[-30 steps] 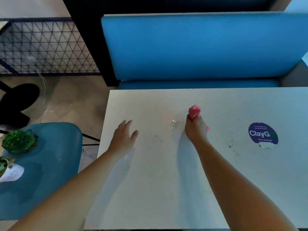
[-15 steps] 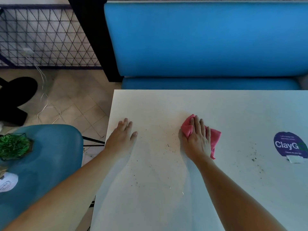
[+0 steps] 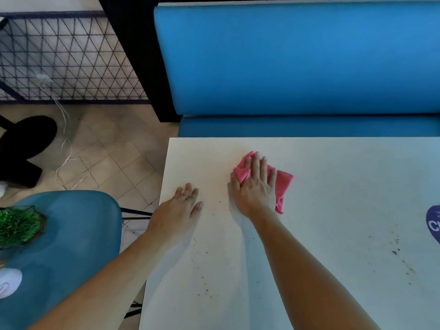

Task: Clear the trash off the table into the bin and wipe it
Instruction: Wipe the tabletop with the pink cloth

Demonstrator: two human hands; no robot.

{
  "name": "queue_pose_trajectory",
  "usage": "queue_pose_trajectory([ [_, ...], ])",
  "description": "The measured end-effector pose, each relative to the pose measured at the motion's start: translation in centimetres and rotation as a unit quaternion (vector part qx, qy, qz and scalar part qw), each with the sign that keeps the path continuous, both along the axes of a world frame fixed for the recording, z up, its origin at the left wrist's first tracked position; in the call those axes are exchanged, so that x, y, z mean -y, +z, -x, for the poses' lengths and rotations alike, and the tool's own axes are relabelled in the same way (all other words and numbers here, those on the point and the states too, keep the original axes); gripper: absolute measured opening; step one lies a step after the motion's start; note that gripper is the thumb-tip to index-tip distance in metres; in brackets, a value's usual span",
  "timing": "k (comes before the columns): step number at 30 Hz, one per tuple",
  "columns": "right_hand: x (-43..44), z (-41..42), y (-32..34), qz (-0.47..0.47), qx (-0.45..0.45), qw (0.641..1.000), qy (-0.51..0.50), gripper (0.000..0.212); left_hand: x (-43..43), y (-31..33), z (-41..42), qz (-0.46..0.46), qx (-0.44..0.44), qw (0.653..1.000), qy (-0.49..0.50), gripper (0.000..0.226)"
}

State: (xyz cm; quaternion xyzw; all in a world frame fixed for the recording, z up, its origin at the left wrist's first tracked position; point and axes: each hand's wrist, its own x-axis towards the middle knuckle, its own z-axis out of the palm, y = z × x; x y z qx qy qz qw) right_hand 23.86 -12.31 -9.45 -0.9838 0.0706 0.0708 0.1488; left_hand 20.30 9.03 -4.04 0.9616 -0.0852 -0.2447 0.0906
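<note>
A pink cloth (image 3: 283,182) lies spread on the white table (image 3: 345,186), near its far left part. My right hand (image 3: 256,186) presses flat on the cloth with straight fingers. Close to the table's left edge, my left hand (image 3: 178,210) rests flat on the tabletop, fingers straight, holding nothing. Small dark crumbs (image 3: 204,291) speckle the table near its front left, and more crumbs (image 3: 397,248) lie at the right. No bin is in view.
A blue bench (image 3: 285,63) runs behind the table. A blue chair (image 3: 71,234) at the left carries a green spiky object (image 3: 19,227). A dark round sticker (image 3: 433,222) sits at the table's right edge. A black wire fence (image 3: 59,58) and white cord (image 3: 64,148) are beyond.
My right hand went from gripping the bunched cloth to pressing it flat, then slid it toward the table's far left. The left hand stayed in place.
</note>
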Motion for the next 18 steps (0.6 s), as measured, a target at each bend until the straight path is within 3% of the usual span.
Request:
queue_pose_trajectory([
  [4,0.2,4.7,0.4,0.001,-0.008,0.997,0.081,0.074,-0.2,0.3,0.0,0.019,0.001,1.000,0.005,0.058],
  [7,2.4,5.8,0.2,0.012,-0.010,0.999,0.050,0.075,-0.7,0.2,-0.2,0.041,0.001,0.999,0.015,0.055],
  [13,3.4,-0.6,-0.8,0.005,0.011,0.996,-0.085,0.078,-0.9,-0.7,-0.3,0.049,0.010,0.999,0.020,0.054],
  [18,-0.5,-5.8,-0.4,0.006,0.008,0.998,-0.054,0.078,-1.0,-1.0,-0.5,0.049,0.009,0.999,0.022,0.055],
])
